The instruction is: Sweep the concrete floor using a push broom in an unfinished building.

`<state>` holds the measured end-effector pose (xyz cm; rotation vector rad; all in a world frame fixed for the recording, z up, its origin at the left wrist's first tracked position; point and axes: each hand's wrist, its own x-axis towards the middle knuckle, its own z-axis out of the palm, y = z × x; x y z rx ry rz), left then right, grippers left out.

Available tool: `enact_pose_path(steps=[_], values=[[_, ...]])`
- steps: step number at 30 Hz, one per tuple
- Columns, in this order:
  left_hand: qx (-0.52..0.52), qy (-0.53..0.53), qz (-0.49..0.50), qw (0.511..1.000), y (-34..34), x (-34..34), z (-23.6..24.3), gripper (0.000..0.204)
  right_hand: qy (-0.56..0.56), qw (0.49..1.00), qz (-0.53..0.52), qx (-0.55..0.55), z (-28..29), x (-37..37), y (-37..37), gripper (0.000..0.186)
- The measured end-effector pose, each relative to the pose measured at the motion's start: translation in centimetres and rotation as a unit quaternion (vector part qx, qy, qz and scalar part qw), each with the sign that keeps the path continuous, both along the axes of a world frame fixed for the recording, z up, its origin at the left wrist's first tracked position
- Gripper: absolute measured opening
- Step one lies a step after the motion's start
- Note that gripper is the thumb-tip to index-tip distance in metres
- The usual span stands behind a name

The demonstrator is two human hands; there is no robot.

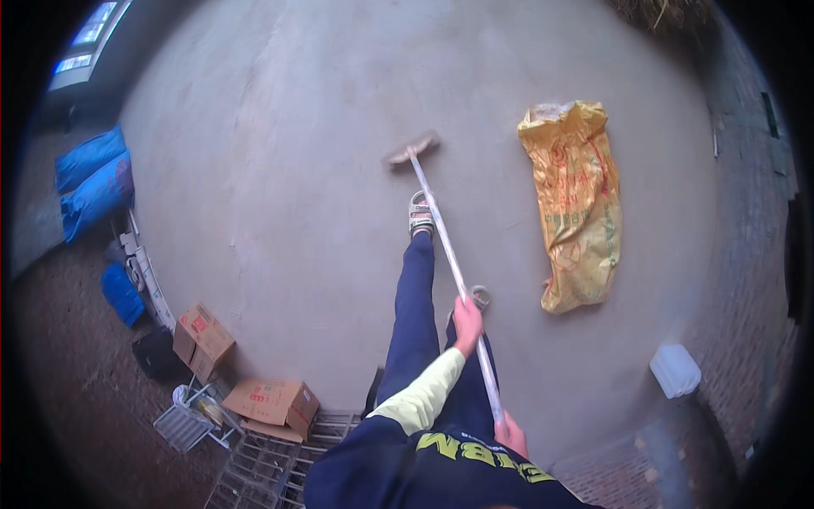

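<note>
I hold a long pale pole (449, 254) with a flat, brush-like head (398, 155) resting on the grey concrete floor (280, 136), slightly blurred. My left hand (467, 324) is closed round the middle of the pole. My right hand (512, 435) grips it lower in the picture, near the end by my body. My left foot in a sandal (420, 212) is stretched forward beside the pole; the other sandal (480, 297) shows partly behind it. A crumpled yellow woven sack (577, 212) lies to the right of the pole.
Blue sacks (95, 191), a blue item (120, 293), cardboard boxes (267, 399) and metal racks (254, 475) line the left and near left. A translucent container (675, 371) sits at the right. Straw (666, 13) shows top right, with brickwork (733, 271) along the right side.
</note>
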<state>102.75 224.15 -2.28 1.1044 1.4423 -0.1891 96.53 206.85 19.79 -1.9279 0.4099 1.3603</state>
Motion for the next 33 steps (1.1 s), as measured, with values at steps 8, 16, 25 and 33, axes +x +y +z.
enact_pose_path(steps=[8, 16, 25, 33], values=[[0.125, -0.028, -0.043, 0.991, 33.7, 31.8, -14.4, 0.025, -0.081, 0.991, -0.028, 0.099, -23.0, 25.2, 30.6, 0.040], [0.115, -0.118, -0.087, 0.982, 45.3, 42.7, -12.3, 0.022, 0.030, 0.968, -0.184, 0.171, -14.1, 36.3, 45.1, 0.039], [-0.018, 0.007, -0.129, 0.991, 16.4, 24.9, 2.8, 0.033, 0.112, 0.967, -0.198, -0.112, 3.9, 19.1, 17.3, 0.040], [-0.078, 0.100, -0.179, 0.976, 14.4, 33.6, 3.6, 0.024, 0.064, 0.986, -0.085, -0.128, 4.9, 32.1, 19.5, 0.032]])
